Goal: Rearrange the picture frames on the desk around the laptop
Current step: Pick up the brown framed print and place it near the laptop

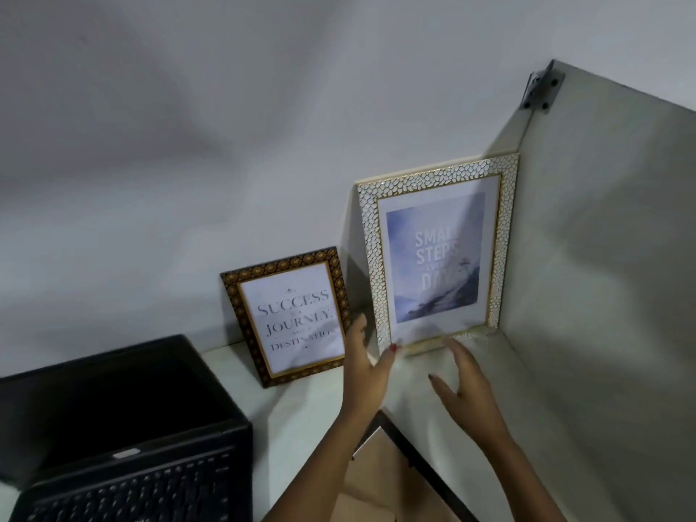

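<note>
The grey wall (pixel 188 145) and a pale side panel (pixel 602 258) with a metal bracket (pixel 541 90) at its top form the far right corner of the white desk (pixel 301 408). An open black laptop (pixel 124 427) sits at the near left. To its right, two frames stand propped against the wall: the large white mosaic frame (pixel 438 254) in the far right corner, tight beside the panel, and the small brown patterned frame (pixel 288 316) between it and the laptop. These two look placed, so the arranging seems well along. A dark-edged flat piece (pixel 410 446), perhaps another frame, lies at the near right under the arms; what it is I cannot tell, and it may be what remains. Both hands are spread and empty just in front of the white frame's lower edge: the left hand (pixel 367 371) by its left corner, the right hand (pixel 467 382) below its middle; blur hides whether fingertips touch it.
</note>
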Demonstrator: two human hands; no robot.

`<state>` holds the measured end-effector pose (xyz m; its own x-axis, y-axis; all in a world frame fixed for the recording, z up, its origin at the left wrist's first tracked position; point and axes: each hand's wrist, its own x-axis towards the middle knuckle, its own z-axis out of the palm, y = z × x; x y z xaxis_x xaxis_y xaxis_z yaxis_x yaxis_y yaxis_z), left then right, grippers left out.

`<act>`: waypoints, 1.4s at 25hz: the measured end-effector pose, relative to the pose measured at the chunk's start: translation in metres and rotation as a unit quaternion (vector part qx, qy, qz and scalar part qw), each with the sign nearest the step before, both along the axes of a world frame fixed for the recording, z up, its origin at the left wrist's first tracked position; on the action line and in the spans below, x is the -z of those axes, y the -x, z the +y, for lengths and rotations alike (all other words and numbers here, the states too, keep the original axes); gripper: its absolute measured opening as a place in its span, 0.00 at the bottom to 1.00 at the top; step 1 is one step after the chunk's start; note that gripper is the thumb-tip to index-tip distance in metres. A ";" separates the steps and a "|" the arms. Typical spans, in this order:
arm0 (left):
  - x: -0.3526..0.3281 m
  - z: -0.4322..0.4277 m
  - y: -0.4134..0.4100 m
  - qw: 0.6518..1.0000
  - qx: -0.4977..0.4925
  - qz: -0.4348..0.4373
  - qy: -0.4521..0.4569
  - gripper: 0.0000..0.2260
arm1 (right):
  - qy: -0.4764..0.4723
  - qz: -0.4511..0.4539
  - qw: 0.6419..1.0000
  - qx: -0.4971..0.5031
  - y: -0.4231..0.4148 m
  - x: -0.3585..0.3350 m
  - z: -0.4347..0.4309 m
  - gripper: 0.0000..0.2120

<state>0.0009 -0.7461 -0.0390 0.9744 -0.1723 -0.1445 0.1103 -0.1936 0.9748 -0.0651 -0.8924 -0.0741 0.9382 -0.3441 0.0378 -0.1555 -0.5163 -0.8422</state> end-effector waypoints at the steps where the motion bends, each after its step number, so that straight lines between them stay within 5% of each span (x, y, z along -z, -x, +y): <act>1: 0.005 0.016 0.028 0.999 0.010 -0.016 -0.030 0.25 | 0.012 0.028 1.000 -0.005 0.027 0.007 0.008 0.24; 7: 0.070 0.116 0.181 0.968 0.073 -0.095 -0.220 0.19 | 0.109 0.317 0.942 0.026 0.146 0.053 0.038 0.30; 12: 0.106 0.158 0.232 0.773 0.326 -0.224 -0.496 0.34 | 0.183 0.344 0.919 0.061 0.169 0.043 0.066 0.24; 16: 0.106 0.162 0.231 0.728 0.369 -0.274 -0.509 0.33 | 0.126 0.406 0.902 0.075 0.172 0.046 0.068 0.26; 20: 0.105 0.183 0.219 0.673 0.336 -0.396 -0.526 0.27 | -0.094 0.402 0.909 0.066 0.185 0.026 0.070 0.23; 22: 0.090 0.191 0.214 0.711 0.290 -0.434 -0.471 0.22 | -0.162 0.346 0.922 0.062 0.184 -0.002 0.069 0.16; 23: 0.077 0.189 0.212 0.782 0.262 -0.432 -0.365 0.20 | -0.189 0.310 0.930 0.059 0.180 -0.022 0.070 0.13; 25: 0.043 0.187 0.209 0.936 0.173 -0.290 -0.095 0.18 | -0.279 0.274 0.919 0.059 0.169 -0.067 0.079 0.12; 26: 0.023 0.185 0.206 0.975 0.097 -0.197 0.015 0.16 | -0.298 0.270 0.915 0.038 0.164 -0.089 0.085 0.18; 30: -0.050 0.220 0.187 0.977 -0.150 0.008 0.154 0.19 | -0.268 0.217 0.934 -0.093 0.152 -0.133 0.138 0.37; 33: -0.086 0.297 0.184 0.964 -0.195 0.060 0.170 0.21 | -0.150 0.112 0.975 -0.121 0.141 -0.136 0.219 0.34; 35: -0.093 0.359 0.185 0.967 -0.183 0.076 0.160 0.22 | -0.175 0.084 0.966 -0.168 0.136 -0.126 0.284 0.21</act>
<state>-0.1841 -0.3872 0.0542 0.9500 0.1212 -0.2879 0.2615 0.1955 0.9452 -0.2011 -0.6082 0.0515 0.9821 0.0168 -0.1875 -0.1775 -0.2489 -0.9521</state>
